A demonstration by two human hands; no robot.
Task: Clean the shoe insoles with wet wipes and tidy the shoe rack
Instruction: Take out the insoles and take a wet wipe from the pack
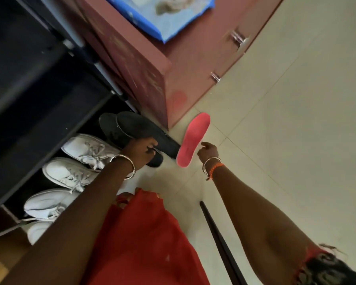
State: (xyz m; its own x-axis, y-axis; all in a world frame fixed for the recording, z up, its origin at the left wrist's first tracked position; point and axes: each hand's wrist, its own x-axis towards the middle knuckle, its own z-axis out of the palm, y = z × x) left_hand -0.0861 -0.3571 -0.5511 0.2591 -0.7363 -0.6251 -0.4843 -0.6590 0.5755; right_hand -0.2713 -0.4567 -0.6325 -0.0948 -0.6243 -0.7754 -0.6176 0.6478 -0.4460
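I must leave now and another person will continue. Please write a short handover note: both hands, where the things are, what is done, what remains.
Left hand: grips the black insoles at the shoe rack's bottom shelf.
Right hand: holds nothing, fingers beside the pink insole on the floor.
White shoes: lined up in the rack.
Wipes pack: on the red cabinet.
Cleaning progress cannot be judged; insoles are still outside the shoes.

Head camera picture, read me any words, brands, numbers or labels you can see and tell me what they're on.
No text can be read.
Blue pack on the cabinet: pale print, too blurred to read.
Cabinet side: faint pattern, no legible letters.
Pink insole, black shoes, white shoes: no visible wording.
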